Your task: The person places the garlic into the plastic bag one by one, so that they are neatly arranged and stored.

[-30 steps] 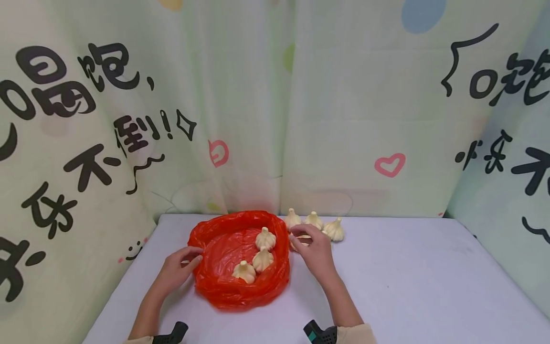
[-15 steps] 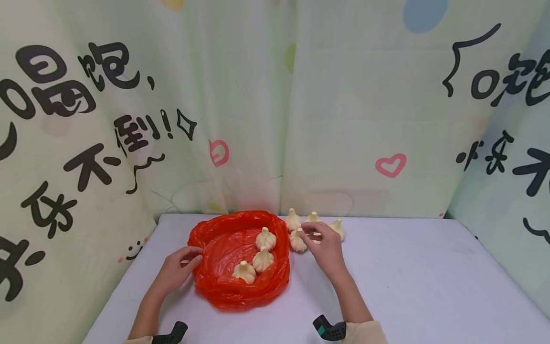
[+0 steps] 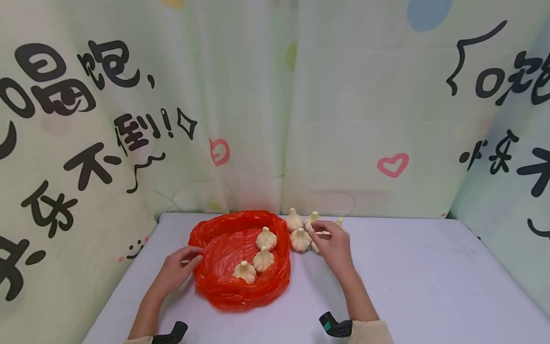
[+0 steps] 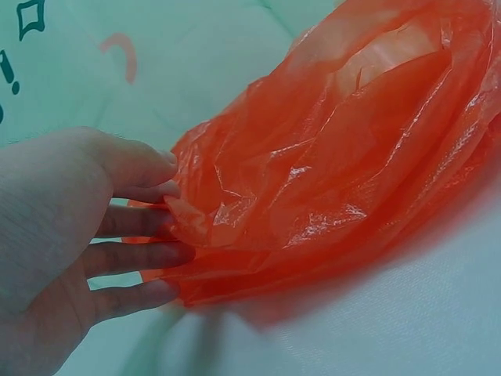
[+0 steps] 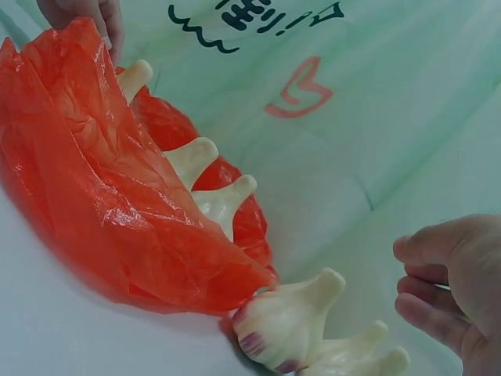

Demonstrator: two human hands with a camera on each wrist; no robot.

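Observation:
A red plastic bag (image 3: 240,301) lies wide open on the table with three garlic bulbs (image 3: 264,259) inside. My left hand (image 3: 178,268) rests at its left rim; in the left wrist view the extended fingers (image 4: 137,254) and thumb touch the thin plastic. More garlic bulbs (image 3: 300,240) stand grouped beyond the bag's right edge. My right hand (image 3: 336,244) hovers over this group with thumb and fingers bent and apart, partly covering some bulbs. In the right wrist view nothing lies between thumb and fingers, and the nearest garlic bulb (image 5: 286,325) is below and left of them.
The white table (image 3: 421,277) extends to the right and front. A pale curtain (image 3: 343,119) with black lettering and pink hearts hangs close behind the table's far edge and at both sides.
My right hand has moved rightward across the loose garlic bulbs, uncovering a bulb beside the bag and covering those further right. My left hand and the bag have stayed in place.

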